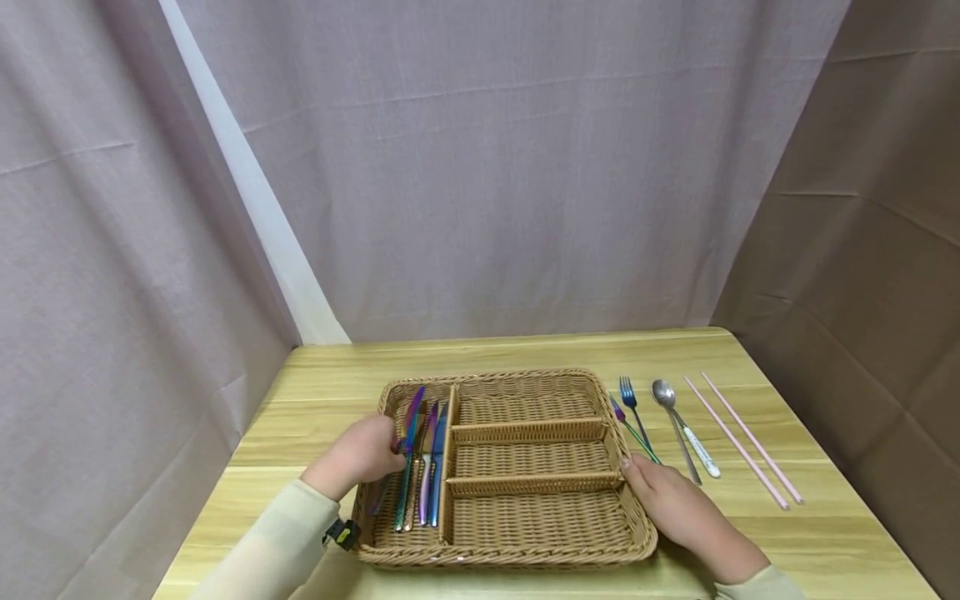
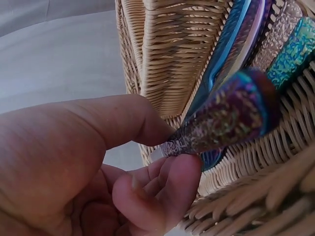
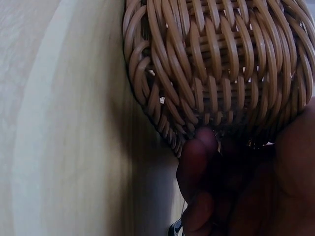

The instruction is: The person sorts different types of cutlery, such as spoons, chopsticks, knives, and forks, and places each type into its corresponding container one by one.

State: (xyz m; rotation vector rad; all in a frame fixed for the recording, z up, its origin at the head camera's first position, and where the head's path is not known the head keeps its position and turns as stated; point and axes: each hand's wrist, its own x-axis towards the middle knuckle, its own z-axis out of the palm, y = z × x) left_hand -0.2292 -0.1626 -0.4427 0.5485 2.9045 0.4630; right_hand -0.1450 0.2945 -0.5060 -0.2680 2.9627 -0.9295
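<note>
A wicker basket point(image 1: 540, 554) with four-sided woven walls and dividers sits on the table. My left hand point(image 1: 367, 454) is over its long left compartment, and the thumb and fingers pinch a knife point(image 2: 231, 115) with a textured purple handle; its far end is hidden by the hand. Several knives point(image 1: 431, 467) with shiny blue, purple and copper finishes lie side by side in that compartment. At the basket's right side, my right hand point(image 1: 678, 508) grips the wicker wall, thumb at the rim and fingers low against the outside in the right wrist view.
Right of the basket lie two forks, one blue point(image 1: 630, 393) and one purple-green point(image 1: 637, 433), a silver spoon point(image 1: 663, 393), a white-patterned handle point(image 1: 701, 450) and two pink chopsticks point(image 1: 738, 442). Curtains point(image 1: 525, 208) hang behind the wooden table point(image 1: 300, 400).
</note>
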